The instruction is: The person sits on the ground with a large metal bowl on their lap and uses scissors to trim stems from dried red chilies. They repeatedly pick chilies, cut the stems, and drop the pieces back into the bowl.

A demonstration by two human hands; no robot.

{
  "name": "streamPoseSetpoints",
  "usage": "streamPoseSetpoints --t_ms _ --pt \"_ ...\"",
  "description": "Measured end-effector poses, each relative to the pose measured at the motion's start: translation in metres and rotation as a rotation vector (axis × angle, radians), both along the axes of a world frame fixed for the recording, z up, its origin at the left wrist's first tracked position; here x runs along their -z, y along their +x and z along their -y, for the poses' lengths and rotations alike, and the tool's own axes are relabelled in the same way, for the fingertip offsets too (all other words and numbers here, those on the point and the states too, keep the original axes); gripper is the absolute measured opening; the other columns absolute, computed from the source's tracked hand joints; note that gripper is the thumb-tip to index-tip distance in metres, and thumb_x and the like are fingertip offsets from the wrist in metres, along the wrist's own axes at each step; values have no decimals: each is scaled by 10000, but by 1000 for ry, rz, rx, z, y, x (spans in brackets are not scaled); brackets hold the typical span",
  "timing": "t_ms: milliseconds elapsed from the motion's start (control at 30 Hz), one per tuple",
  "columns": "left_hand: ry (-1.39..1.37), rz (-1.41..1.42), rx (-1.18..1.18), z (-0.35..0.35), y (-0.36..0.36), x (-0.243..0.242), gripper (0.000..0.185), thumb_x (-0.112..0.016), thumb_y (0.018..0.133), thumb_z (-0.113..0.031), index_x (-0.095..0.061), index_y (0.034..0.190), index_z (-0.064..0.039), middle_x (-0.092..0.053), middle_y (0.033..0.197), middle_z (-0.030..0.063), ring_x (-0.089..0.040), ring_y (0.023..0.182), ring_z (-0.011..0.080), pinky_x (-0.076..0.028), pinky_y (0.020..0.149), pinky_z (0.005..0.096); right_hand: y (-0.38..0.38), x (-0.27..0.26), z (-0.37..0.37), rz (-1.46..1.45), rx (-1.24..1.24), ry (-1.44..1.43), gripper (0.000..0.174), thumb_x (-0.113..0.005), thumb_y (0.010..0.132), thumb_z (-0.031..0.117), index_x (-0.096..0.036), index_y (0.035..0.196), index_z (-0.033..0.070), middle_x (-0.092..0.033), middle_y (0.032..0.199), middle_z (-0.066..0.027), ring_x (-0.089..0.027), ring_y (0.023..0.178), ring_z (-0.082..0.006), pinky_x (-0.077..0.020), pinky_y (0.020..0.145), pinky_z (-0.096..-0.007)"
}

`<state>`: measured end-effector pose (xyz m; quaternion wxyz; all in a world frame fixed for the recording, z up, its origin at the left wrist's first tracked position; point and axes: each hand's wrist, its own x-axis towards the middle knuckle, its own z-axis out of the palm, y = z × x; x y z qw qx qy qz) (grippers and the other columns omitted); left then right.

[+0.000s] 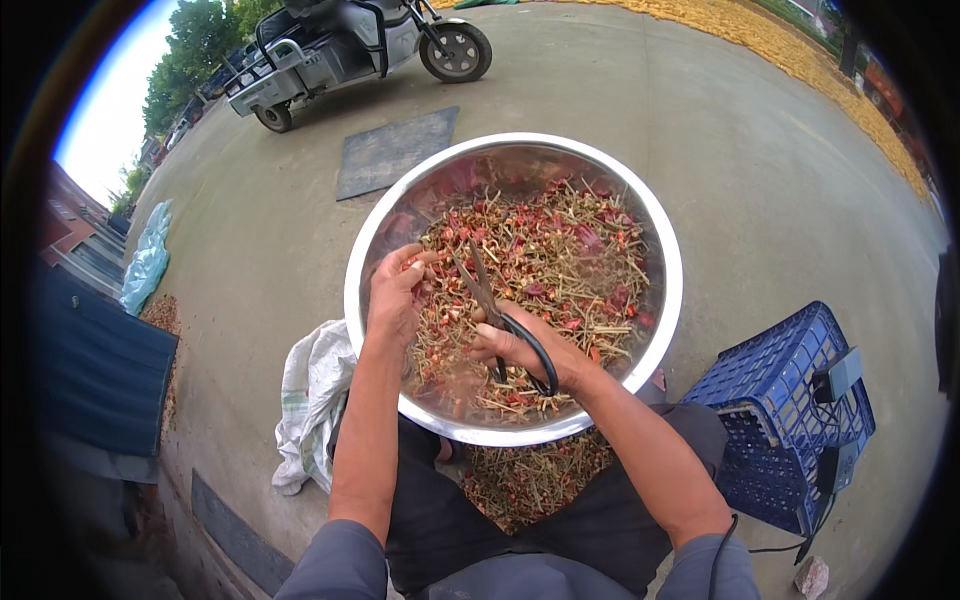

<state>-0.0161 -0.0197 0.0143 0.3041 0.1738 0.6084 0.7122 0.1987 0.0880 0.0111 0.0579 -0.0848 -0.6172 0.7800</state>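
Observation:
A wide steel basin [670, 247] rests at my lap, with dried stems and red chili pieces [525, 247] inside. Over its left part is my left hand [397, 289], its fingers curled and pinched around something small and reddish, probably a piece of chili; the fingers partly hide it. My right hand [525, 345] holds black-handled metal scissors [486, 289] over the basin's middle. Their blades point up and left and stand slightly apart. More stems and red bits [536, 476] lie below the basin, between my legs.
A blue plastic crate [780, 405] with a small device and cable stands at right. A white woven sack [311, 405] lies left of the basin. Beyond it are a flat dark board [397, 154] and a parked cargo tricycle [337, 60]. A stone [812, 577] lies at lower right.

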Motion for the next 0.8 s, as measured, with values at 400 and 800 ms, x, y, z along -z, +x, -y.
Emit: streamPoseSetpoints --t_ms 400,800 --pt "-262 -385 59 -7 20 -8 259 -661 969 -135 -646 1188 1 -735 993 66 -624 765 71 -462 634 213 -4 -4 -18 170 393 891 666 -776 771 588 -659 1091 16 -668 860 -195 -688 852 -366 -526 768 -455" --pt "-268 -389 152 -6 33 8 233 -661 961 -138 -672 1164 -24 -629 761 -32 -519 622 31 -353 548 197 -2 11 -13 -41 596 1264 450 -838 711 257 -591 1023 47 -580 851 -168 -648 769 -360 -520 679 -467"
